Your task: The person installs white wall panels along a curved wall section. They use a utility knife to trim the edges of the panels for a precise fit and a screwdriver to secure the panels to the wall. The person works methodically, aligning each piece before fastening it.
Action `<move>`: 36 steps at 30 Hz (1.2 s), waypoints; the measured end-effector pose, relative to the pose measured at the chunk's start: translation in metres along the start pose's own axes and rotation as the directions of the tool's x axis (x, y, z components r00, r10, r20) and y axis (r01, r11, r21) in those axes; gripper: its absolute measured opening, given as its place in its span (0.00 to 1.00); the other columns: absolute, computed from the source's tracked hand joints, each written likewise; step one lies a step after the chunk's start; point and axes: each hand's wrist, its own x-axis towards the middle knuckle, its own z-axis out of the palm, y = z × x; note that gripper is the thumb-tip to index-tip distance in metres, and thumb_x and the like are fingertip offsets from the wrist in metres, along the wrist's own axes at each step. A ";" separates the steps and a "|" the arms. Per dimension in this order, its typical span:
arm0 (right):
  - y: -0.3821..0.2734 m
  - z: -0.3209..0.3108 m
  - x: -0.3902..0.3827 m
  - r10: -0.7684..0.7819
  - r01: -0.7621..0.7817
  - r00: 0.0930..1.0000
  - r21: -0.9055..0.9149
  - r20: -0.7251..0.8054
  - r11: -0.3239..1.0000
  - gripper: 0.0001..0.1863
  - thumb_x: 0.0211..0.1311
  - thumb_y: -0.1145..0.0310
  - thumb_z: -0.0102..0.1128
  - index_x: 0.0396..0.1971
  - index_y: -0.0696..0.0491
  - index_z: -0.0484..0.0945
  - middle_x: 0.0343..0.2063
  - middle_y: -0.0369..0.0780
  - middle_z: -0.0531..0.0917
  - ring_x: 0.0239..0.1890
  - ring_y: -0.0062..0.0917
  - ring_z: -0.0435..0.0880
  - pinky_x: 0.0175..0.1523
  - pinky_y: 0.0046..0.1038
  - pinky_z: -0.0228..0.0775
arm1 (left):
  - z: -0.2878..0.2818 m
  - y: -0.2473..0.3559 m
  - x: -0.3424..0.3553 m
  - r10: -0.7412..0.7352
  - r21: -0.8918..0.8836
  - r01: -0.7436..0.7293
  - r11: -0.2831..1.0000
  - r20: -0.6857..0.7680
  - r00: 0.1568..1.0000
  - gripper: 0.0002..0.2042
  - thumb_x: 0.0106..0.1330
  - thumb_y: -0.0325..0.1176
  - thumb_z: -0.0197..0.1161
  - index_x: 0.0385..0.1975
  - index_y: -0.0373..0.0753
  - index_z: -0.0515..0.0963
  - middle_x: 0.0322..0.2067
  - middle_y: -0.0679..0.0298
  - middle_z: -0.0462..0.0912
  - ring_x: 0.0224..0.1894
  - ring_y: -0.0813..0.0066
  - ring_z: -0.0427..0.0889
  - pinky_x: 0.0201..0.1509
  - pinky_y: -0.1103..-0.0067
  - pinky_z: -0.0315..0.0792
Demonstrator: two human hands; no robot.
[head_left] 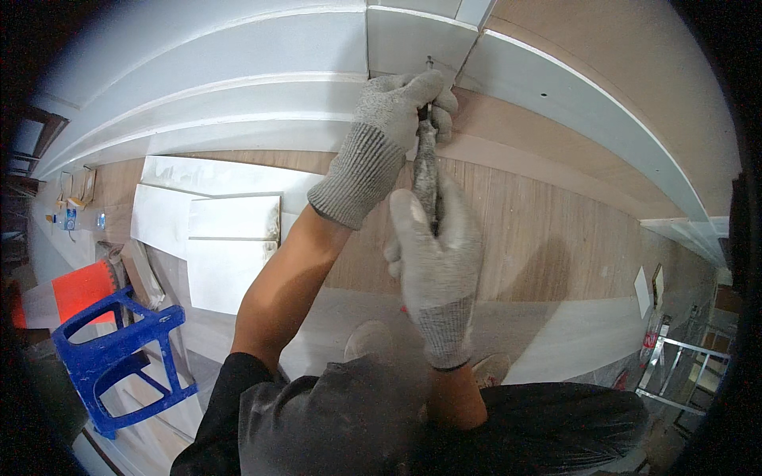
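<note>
My gloved right hand [439, 254] wraps around the dusty dark handle of what looks like a screwdriver [426, 170]. Beyond it, my gloved left hand [401, 101] has its fingers closed around the tool's thin metal shaft. A small metal end [429, 60] shows past the left fingers, against a pale grey panel [401, 40] at the base of the wall. Whether that end is the tool's tip or a screw cannot be told. Both gloves are grey, knitted at the cuff and dusty.
White boards [230, 262] lie on the wood-look floor [508, 230] at my left. Farther left stand a blue plastic stool [75, 357] and an orange-red sheet [83, 289]. A metal ladder [675, 373] is at the far right. Pale trim [587, 99] with a small dark hole runs right.
</note>
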 end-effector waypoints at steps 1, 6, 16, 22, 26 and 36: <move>0.001 0.001 0.000 0.001 -0.001 1.000 -0.010 -0.011 1.000 0.21 0.81 0.52 0.48 0.53 0.56 0.76 0.20 0.31 0.75 0.13 0.11 0.70 0.14 0.17 0.62 | 0.001 -0.001 0.001 -0.019 -0.012 0.019 1.000 -0.026 0.999 0.18 0.78 0.44 0.56 0.32 0.37 0.83 0.24 0.68 0.82 0.25 0.79 0.81 0.32 0.81 0.77; -0.013 -0.001 0.004 0.197 -0.240 0.971 0.505 0.138 0.829 0.22 0.81 0.53 0.48 0.55 0.58 0.75 0.18 0.30 0.73 0.12 0.11 0.67 0.13 0.17 0.59 | 0.005 0.000 -0.002 -0.098 -0.043 0.096 0.994 -0.043 0.994 0.18 0.78 0.44 0.56 0.35 0.35 0.83 0.24 0.67 0.82 0.26 0.79 0.81 0.33 0.81 0.77; 0.002 -0.026 0.017 -0.163 -0.579 0.805 0.816 0.570 -0.005 0.24 0.82 0.51 0.43 0.57 0.57 0.74 0.23 0.32 0.76 0.15 0.09 0.70 0.13 0.13 0.57 | -0.001 0.001 0.000 0.143 0.050 -0.149 0.988 0.116 0.983 0.17 0.79 0.41 0.54 0.40 0.33 0.83 0.29 0.66 0.83 0.30 0.80 0.81 0.37 0.81 0.78; -0.014 -0.007 -0.001 0.106 -0.152 0.985 0.407 0.135 0.901 0.23 0.80 0.47 0.47 0.51 0.54 0.76 0.23 0.31 0.78 0.17 0.12 0.75 0.17 0.16 0.64 | -0.004 0.001 0.002 0.092 0.096 -0.096 0.991 0.047 0.995 0.17 0.79 0.40 0.55 0.36 0.32 0.84 0.25 0.66 0.82 0.26 0.80 0.80 0.34 0.81 0.77; -0.010 0.007 0.004 0.204 -0.231 0.973 0.448 0.109 0.864 0.21 0.80 0.48 0.48 0.47 0.52 0.77 0.21 0.31 0.77 0.15 0.13 0.73 0.15 0.18 0.62 | -0.009 -0.001 0.002 0.020 0.115 -0.021 0.993 0.006 1.000 0.18 0.78 0.41 0.55 0.38 0.32 0.84 0.27 0.65 0.83 0.27 0.80 0.81 0.35 0.80 0.79; 0.006 -0.016 0.023 -0.247 -0.635 0.771 0.739 0.588 -0.223 0.19 0.84 0.54 0.39 0.50 0.53 0.74 0.21 0.33 0.72 0.13 0.11 0.66 0.10 0.14 0.55 | -0.006 -0.001 0.004 0.081 -0.062 -0.075 0.995 0.104 0.991 0.18 0.79 0.41 0.55 0.40 0.31 0.83 0.31 0.64 0.84 0.31 0.79 0.83 0.40 0.82 0.81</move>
